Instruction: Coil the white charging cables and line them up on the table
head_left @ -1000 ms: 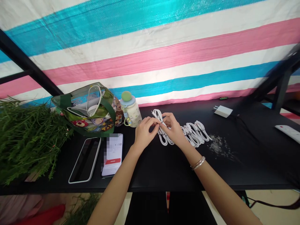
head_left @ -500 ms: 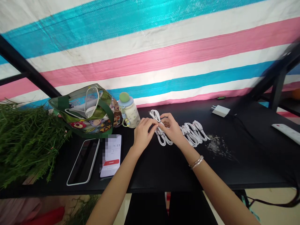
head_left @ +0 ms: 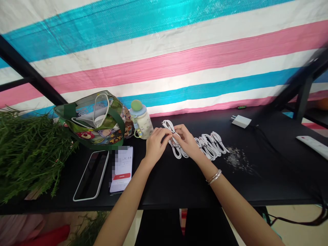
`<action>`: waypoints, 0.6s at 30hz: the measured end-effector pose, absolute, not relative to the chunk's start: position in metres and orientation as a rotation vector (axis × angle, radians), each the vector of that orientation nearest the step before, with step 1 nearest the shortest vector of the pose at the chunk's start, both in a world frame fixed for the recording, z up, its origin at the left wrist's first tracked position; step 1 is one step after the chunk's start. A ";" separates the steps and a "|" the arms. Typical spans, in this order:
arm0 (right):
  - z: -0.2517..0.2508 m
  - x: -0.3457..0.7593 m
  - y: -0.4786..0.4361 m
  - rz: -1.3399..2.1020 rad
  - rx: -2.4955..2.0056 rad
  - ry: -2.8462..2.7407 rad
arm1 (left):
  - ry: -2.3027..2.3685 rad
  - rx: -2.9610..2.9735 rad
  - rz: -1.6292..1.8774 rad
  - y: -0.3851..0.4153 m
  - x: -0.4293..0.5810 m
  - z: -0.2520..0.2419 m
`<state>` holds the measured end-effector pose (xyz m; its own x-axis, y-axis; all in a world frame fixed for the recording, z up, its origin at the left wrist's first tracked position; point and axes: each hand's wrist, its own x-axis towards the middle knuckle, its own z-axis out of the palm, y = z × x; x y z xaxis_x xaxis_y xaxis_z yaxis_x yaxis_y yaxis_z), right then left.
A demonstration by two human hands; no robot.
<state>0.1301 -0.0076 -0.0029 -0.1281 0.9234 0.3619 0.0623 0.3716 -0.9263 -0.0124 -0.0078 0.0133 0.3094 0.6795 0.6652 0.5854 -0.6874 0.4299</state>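
Both hands work close together over the black table point(head_left: 174, 181), just right of its middle. My left hand point(head_left: 156, 145) and my right hand point(head_left: 187, 142) pinch a looped white cable point(head_left: 176, 152) between their fingertips, and the fingers hide part of it. One loop of that cable sticks up beyond my fingers, and others hang towards me. Beside my right hand lies a bundle of white cable coils point(head_left: 210, 146), touching the held cable at its left end.
Left of my hands stand a see-through cartoon tote bag point(head_left: 88, 123) and a cream bottle point(head_left: 141, 123). Two phones point(head_left: 121, 170) lie nearer me, beside a green plant point(head_left: 30, 153). A white charger point(head_left: 241, 121), spilled pale grains point(head_left: 238, 159) and a white power strip point(head_left: 312, 147) lie right.
My hands stay on the cable with only small finger shifts. The whole view has drifted slightly.
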 end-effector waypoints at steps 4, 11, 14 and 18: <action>0.000 0.129 -0.011 0.962 -0.963 -1.506 | 1.182 2.461 1.346 -0.008 -0.012 0.013; 0.004 0.128 -0.015 0.888 -1.014 -1.501 | 1.187 2.542 1.387 -0.012 -0.008 0.011; 0.005 0.125 -0.016 0.864 -1.029 -1.470 | 1.162 2.589 1.441 -0.012 -0.007 0.010; 0.004 0.122 -0.017 0.875 -1.048 -1.429 | 1.179 2.605 1.459 -0.011 -0.007 0.010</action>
